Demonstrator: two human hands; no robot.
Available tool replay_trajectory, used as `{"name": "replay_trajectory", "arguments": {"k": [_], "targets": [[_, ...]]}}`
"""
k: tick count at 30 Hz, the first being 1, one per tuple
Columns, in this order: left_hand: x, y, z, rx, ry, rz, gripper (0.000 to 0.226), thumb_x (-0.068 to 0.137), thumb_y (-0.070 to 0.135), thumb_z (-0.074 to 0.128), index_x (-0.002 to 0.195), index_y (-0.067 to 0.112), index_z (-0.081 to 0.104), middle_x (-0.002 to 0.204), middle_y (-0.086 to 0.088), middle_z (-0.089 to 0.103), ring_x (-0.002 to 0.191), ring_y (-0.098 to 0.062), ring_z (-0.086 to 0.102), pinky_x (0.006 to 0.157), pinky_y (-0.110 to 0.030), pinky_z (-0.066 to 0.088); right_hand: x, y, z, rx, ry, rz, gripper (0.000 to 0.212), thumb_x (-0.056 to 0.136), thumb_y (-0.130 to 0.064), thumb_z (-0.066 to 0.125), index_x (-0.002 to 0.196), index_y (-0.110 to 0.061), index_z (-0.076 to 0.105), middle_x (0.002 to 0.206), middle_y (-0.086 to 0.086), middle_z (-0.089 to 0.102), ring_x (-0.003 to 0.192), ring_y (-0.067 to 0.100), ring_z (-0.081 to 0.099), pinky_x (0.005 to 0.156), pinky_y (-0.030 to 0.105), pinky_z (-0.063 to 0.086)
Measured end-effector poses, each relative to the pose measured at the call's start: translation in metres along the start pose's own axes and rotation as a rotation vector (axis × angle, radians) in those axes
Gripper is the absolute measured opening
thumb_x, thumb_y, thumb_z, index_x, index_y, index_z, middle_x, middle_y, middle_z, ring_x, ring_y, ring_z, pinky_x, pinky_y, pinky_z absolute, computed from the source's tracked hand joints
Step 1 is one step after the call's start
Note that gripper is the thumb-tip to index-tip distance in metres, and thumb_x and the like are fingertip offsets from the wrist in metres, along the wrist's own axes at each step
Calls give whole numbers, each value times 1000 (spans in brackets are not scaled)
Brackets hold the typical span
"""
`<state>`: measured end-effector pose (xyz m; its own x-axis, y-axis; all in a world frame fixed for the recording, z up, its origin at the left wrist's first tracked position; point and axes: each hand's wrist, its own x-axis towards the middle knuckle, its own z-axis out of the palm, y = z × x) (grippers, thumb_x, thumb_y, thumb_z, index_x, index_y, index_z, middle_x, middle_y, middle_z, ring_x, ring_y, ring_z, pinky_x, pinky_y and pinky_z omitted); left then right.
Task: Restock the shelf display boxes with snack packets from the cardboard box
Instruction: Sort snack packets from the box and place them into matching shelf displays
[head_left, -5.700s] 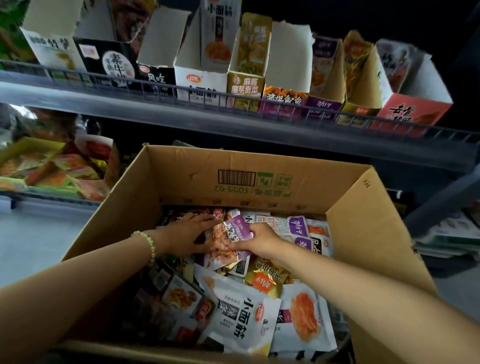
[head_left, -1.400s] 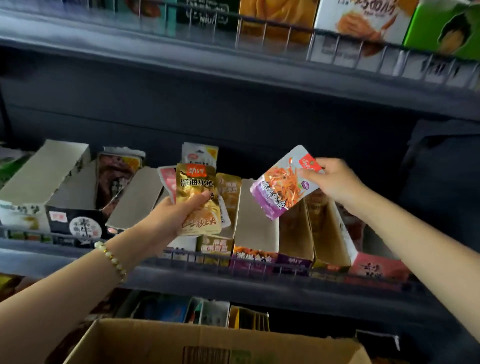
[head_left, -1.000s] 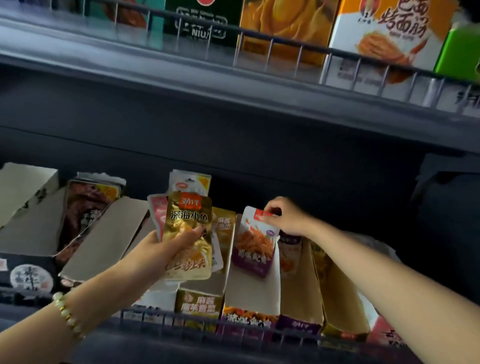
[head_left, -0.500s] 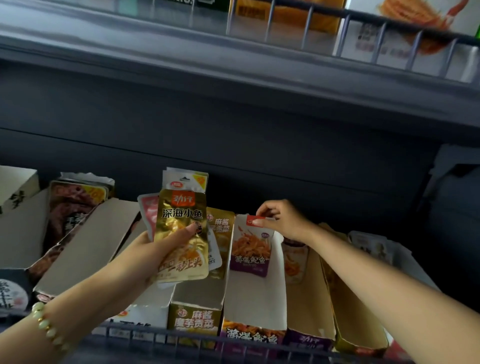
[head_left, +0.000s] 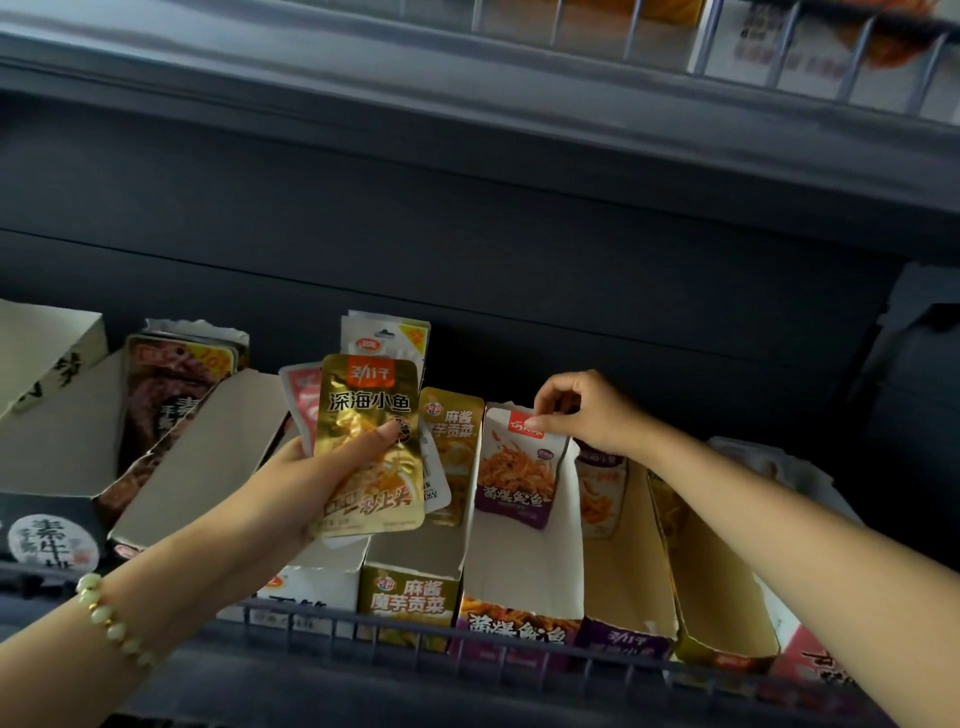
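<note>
My right hand (head_left: 589, 410) pinches the top edge of the purple packet (head_left: 517, 475). It stands upright just below the fingers (head_left: 561, 427), long axis vertical, print facing me, its bottom inside the purple display box (head_left: 522, 566). Left of those fingers, my left hand (head_left: 291, 493) grips a gold packet (head_left: 371, 452), also upright.

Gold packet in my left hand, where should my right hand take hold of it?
Pinch its top seal from above. The gold packet stands upright, its upper half clear above the left hand, whose thumb pins the middle. The right hand first has to release the purple packet.
</note>
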<state>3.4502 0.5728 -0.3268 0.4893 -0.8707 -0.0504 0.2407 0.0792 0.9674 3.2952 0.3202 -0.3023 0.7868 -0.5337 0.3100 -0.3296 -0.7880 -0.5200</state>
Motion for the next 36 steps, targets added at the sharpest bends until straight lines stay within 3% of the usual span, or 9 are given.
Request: {"name": "replay_trajectory", "arguments": {"k": [4, 9, 14, 17, 22, 25, 28, 32, 36], "targets": [[-2, 2, -1, 2, 4, -8, 40, 75, 28, 67, 111, 11, 61, 84, -8, 76, 64, -18, 72, 48, -22, 54, 1, 0, -1, -37, -51, 15, 8, 83, -20, 73, 84, -25, 67, 90, -8, 68, 88, 3, 64, 82, 22, 50], [-3, 3, -1, -5, 5, -17, 39, 74, 28, 67, 109, 11, 61, 82, -8, 76, 62, -17, 72, 46, -21, 53, 2, -7, -4, 33, -42, 22, 8, 86, -10, 69, 94, -10, 68, 89, -8, 64, 86, -2, 58, 75, 9, 44], [-7, -1, 2, -11, -9, -68, 36, 77, 29, 67, 107, 10, 61, 77, -8, 75, 58, -16, 71, 44, -19, 51, -2, 0, 19, -84, 165, 5, 12, 80, -16, 76, 82, -23, 66, 95, -3, 63, 92, 5, 54, 80, 22, 39], [-11, -4, 4, 2, -26, -78, 41, 73, 31, 67, 109, 12, 59, 80, -7, 76, 60, -16, 72, 46, -19, 52, -11, -7, 24, -155, 285, -45, 7, 83, -16, 72, 86, -20, 67, 94, -8, 60, 95, 6, 51, 81, 22, 40], [-26, -12, 10, 103, -91, -51, 52, 67, 33, 69, 113, 11, 59, 91, -7, 76, 78, -21, 74, 67, -29, 56, -37, -54, 32, 211, 331, -82, 5, 92, -19, 61, 91, -21, 66, 87, -13, 64, 85, -3, 58, 81, 11, 44], [-36, -18, 20, 159, -104, -50, 49, 69, 35, 71, 110, 10, 61, 90, -7, 76, 80, -22, 74, 71, -31, 55, -63, -90, 34, 471, 51, -11, 19, 92, -38, 53, 96, -23, 63, 87, -12, 66, 82, -4, 61, 80, 12, 47], [-46, -18, 32, 221, -138, -46, 40, 73, 37, 70, 103, 10, 63, 86, -5, 76, 76, -18, 74, 64, -25, 55, -84, -103, 35, 501, -115, 58, 42, 73, -50, 63, 110, -29, 63, 107, -9, 68, 103, 2, 62, 92, 20, 49], [-55, -15, 44, 288, -254, -8, 43, 70, 28, 76, 107, 7, 65, 92, -6, 76, 79, -18, 73, 63, -24, 54, -98, -96, 21, 646, -6, 208, 39, 77, -35, 70, 113, -21, 65, 109, 3, 71, 104, 17, 66, 95, 32, 51], [-62, -13, 56, 325, -275, 14, 46, 65, 27, 77, 107, 11, 63, 92, -6, 76, 84, -21, 73, 79, -38, 59, -114, -83, -6, 840, 50, 301, 23, 83, -18, 67, 105, -15, 62, 93, 4, 70, 84, 13, 69, 69, 26, 57]]}}
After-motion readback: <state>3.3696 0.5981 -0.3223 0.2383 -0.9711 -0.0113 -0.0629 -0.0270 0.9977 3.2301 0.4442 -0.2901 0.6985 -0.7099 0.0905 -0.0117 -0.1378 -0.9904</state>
